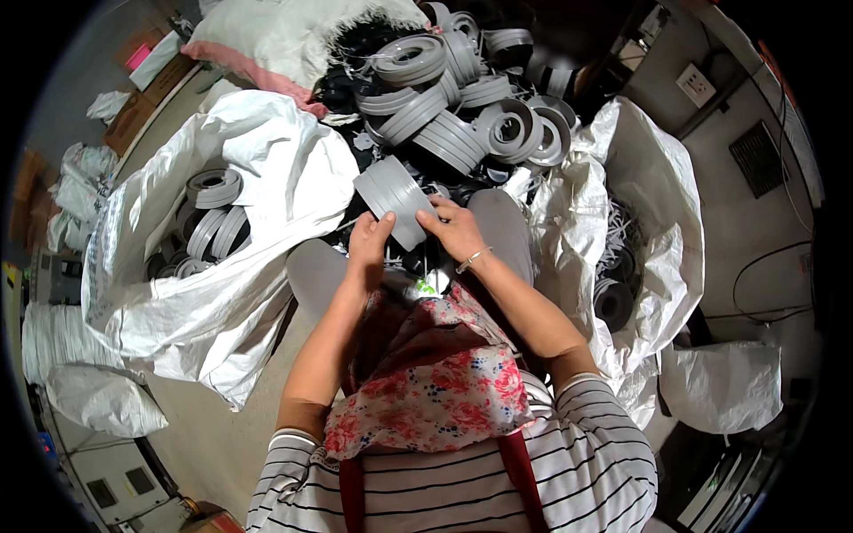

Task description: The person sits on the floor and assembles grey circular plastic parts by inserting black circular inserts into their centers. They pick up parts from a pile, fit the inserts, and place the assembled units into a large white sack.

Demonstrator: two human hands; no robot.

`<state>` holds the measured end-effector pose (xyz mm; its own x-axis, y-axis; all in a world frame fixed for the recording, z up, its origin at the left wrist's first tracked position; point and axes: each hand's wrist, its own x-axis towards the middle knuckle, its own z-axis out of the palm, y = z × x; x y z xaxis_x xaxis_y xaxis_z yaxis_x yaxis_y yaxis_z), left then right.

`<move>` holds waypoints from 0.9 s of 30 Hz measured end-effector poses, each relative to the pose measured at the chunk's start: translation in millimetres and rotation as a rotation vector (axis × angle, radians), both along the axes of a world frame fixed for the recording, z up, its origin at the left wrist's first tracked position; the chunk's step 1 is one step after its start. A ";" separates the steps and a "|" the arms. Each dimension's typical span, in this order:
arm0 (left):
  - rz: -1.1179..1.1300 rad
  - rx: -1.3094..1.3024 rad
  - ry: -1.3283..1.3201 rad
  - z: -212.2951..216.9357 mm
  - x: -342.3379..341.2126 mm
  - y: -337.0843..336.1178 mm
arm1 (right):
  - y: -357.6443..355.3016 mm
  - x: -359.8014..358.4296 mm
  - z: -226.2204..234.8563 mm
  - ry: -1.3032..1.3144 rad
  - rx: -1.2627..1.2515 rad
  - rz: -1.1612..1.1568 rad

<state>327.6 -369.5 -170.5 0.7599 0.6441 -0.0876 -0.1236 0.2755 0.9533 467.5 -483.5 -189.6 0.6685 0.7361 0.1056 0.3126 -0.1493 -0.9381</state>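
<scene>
Centrally held: a grey ribbed piece, tilted, between both hands and just beyond their fingertips, above the lap.
Left hand: pinching the piece's near edge, thumb on its face.
Right hand: gripping its right edge, thumb in front.
Pile: grey rings heaped beyond.
Sides: white left sack and white right sack, both containing grey parts.

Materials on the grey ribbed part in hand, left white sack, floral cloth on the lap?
Grey ribbed part: likely plastic, satin; even colour, soft sheen.
White sack: probably woven plastic, slight gloss; crisp creases.
Floral cloth: thin fabric, matte; soft folds, fibre unclear.
</scene>
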 end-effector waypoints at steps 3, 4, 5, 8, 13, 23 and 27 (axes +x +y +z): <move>0.093 0.077 0.002 2.1 9.9 1.7 | -3.4 -4.1 40.1 0.363 -0.023 0.031; 0.105 0.128 0.016 5.8 11.1 4.3 | -1.3 -5.2 41.9 0.354 0.035 0.024; 0.098 0.135 -0.044 7.2 12.3 8.8 | 2.6 -7.4 43.3 0.344 0.093 0.019; 0.198 -0.201 -0.174 48.1 20.9 -1.4 | 12.5 -4.8 47.1 0.098 0.102 0.015; 0.344 0.488 0.161 14.7 19.5 -6.3 | 16.9 -4.7 51.2 -0.003 -0.011 0.072; 0.319 -0.512 0.244 16.8 22.1 3.0 | 10.4 -19.7 32.7 -0.217 0.438 -0.127; 0.377 -0.526 -0.003 8.6 5.1 19.3 | 24.4 -9.7 35.1 -0.627 0.478 -0.135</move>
